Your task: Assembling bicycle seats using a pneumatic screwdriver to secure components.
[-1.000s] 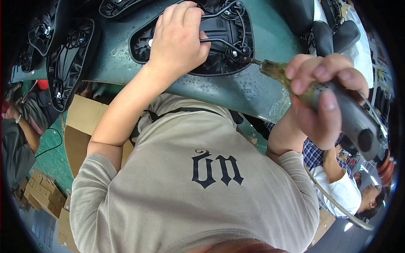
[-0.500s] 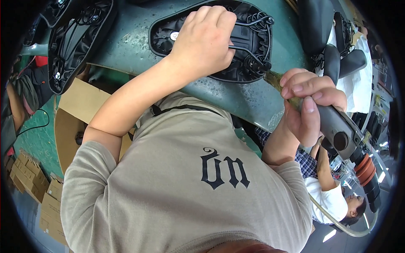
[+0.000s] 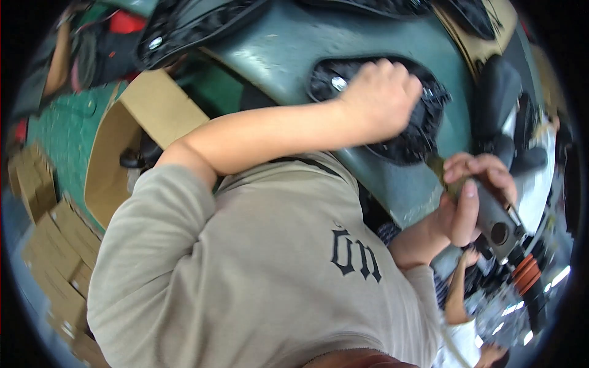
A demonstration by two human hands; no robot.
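A black bicycle saddle (image 3: 423, 129) lies upside down on the green work table, its underside and a silver round fitting facing up. My left hand (image 3: 381, 101) is closed over the middle of it, gripping a metal rail that the fingers mostly hide. In my right hand (image 3: 472, 190) is a grey air tool (image 3: 496, 221) with an orange ring near its far end. Its yellowish tip points at the saddle's wide end, close to the edge. Blur keeps me from telling whether tip and saddle touch.
More upturned saddles (image 3: 202, 30) lie along the table (image 3: 282, 46)'s far side. Finished black saddles (image 3: 497, 92) are piled at right. An open cardboard box (image 3: 162, 104) stands below the table at left, with stacked cartons (image 3: 58, 257) beyond. Other people work at left and lower right.
The view has swung, so saddle, table and both hands now appear farther right and lower. My left hand stays on the saddle, and my right still holds the air tool at its wide end.
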